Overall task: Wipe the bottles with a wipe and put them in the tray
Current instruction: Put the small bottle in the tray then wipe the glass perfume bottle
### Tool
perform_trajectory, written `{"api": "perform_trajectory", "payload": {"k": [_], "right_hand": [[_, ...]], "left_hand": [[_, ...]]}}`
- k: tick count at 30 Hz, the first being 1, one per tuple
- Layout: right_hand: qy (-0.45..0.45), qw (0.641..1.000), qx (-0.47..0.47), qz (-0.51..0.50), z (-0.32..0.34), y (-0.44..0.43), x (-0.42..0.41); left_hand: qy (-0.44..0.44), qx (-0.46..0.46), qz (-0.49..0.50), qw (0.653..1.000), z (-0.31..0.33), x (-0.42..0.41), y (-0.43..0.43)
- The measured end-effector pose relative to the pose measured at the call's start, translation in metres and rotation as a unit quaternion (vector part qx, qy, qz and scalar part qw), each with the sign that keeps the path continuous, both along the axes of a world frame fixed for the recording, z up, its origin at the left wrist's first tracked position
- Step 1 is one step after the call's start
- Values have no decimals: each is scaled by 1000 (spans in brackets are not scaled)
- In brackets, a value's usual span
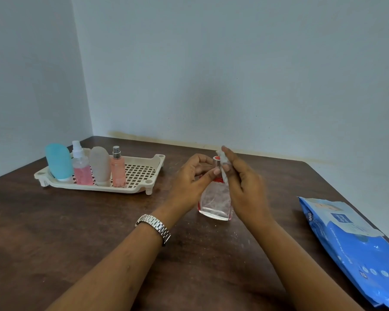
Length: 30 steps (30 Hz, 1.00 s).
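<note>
Four bottles stand upright in a row at the left end of the cream tray [142, 173]: a blue squeeze tube [59, 161], a clear spray bottle [82, 169] of pink liquid, a grey squeeze tube [100, 164] and a pink mist bottle [118, 170]. The right half of the tray's grid lies bare.

One more, a glass perfume bottle [215, 200] with red trim, stands on the brown table [76, 232] between the person's hands, well apart from the tray. The left hand [189, 180] pinches its neck, thumb and fingertips curled round just under the cap. The right hand [245, 189] pinches a folded wipe [222, 163] and presses it against the cap and collar.

To my eye this is the last bottle, with the top being cleaned. The steadying grip should stay low on the neck while the wipe turns round the cap, then runs down the glass faces, which look smeared. A blue wipe pack [350, 239] lies at the right.
</note>
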State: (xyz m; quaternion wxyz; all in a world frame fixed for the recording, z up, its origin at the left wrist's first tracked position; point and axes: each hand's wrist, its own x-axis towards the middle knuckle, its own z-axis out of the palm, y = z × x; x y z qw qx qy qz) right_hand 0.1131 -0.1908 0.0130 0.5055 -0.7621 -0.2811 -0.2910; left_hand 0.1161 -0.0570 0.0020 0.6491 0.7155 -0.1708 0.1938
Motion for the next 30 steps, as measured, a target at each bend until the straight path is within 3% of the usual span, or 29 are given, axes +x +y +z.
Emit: {"api": "perform_trajectory", "payload": {"k": [5,8,11,15,20,25,30], "right_hand": [[-141,988,-34,-51,-8,-3,4],[-156,983,-87,-45,-4,-11,8],[-86,995,-45,-13,3,-10,6],[11,998,34,-50,6,-8,9],[140,986,48,78,8,-8,9],[160,984,-46,64,9,-9,9],[130,988,-78,18,9,-12,10]], "left_hand": [[-3,18,5,1000,-4,-1,-5],[-1,25,-1,1000,-4,0,-4],[7,24,-17,1000,-2,0,-1],[6,38,-20,999,-2,0,-2],[-13,38,16,999,-3,-1,-5],[-61,95,95,989,-2,-3,-4],[-50,96,58,992,-2,-1,-3]]}}
